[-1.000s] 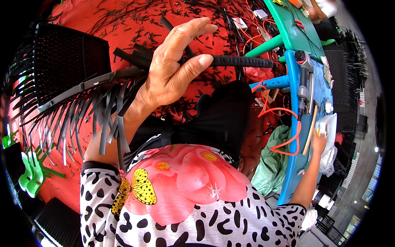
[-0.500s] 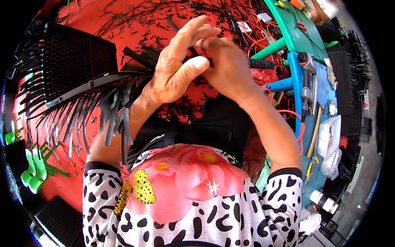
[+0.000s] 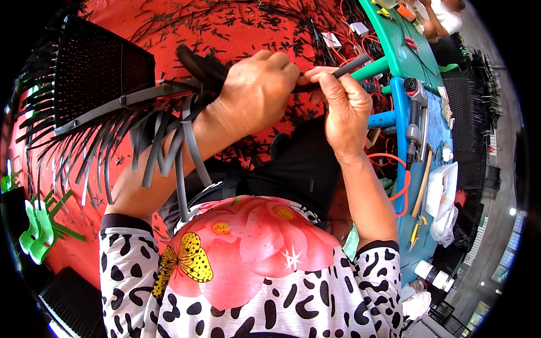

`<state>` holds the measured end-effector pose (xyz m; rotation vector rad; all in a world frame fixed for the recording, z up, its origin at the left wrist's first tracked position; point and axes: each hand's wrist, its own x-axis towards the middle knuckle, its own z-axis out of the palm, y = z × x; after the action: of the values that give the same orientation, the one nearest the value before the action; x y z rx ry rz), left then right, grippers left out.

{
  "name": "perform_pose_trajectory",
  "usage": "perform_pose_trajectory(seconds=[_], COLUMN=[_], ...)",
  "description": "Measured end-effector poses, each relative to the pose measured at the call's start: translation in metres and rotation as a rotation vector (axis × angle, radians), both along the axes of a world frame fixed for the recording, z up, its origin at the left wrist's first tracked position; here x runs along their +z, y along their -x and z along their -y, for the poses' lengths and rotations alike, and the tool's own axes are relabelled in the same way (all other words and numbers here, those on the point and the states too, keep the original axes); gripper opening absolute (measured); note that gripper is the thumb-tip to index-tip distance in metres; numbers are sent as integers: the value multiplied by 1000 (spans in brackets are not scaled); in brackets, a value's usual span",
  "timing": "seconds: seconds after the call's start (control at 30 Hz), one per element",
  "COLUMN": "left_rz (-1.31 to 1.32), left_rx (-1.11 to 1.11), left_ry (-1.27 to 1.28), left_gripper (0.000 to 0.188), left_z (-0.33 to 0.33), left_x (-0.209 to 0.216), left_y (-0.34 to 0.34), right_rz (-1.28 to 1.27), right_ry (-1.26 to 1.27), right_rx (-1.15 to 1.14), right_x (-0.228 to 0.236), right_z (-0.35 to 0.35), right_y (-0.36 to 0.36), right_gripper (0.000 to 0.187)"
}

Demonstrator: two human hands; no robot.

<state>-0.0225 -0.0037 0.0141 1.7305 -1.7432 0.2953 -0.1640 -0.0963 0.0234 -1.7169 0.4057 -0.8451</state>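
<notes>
A dark flat plastic strip [image 3: 352, 66] stretches between my hands, its free end slanting up past the right one. My right hand [image 3: 347, 110] pinches it between thumb and fingers. Closed in a fist, my left hand [image 3: 253, 87] grips the strip's other part; its fingertips are hidden. Left of that hand a black woven panel [image 3: 107, 67] stands on the floor, with a grey-black frame edge [image 3: 132, 98] below it. Many loose strip ends [image 3: 149, 152] hang from this edge like a fringe, some across my left forearm. A bunch of wider dark strips [image 3: 200, 67] sticks up beside my left wrist.
Strip offcuts litter the red floor [image 3: 236, 31]. To the right, a blue table [image 3: 431, 129] carries a power tool [image 3: 414, 112], a hammer [image 3: 422, 180] and a white tray [image 3: 441, 191]. Beyond is a green table [image 3: 414, 62] with another person [image 3: 442, 19]. Green plastic chairs [image 3: 39, 231] lie left.
My left hand has turned over from open and closed into a fist. My right hand has moved rightward and down, drawing the strip's end out to the right.
</notes>
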Motion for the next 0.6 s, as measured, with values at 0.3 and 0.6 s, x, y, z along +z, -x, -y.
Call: perform_pose_trajectory(seconds=[0.3,0.6], left_rz=[1,112], left_rx=[74,85], left_ry=[14,104], left_gripper=[19,22], left_z=[-5,-10], left_x=[-5,-12], left_y=[8,8], right_rz=[67,-249], right_ry=[-309,-18], right_rx=[20,131], right_x=[17,54], right_z=[-17,-12], right_y=[4,2], right_gripper=[27,29])
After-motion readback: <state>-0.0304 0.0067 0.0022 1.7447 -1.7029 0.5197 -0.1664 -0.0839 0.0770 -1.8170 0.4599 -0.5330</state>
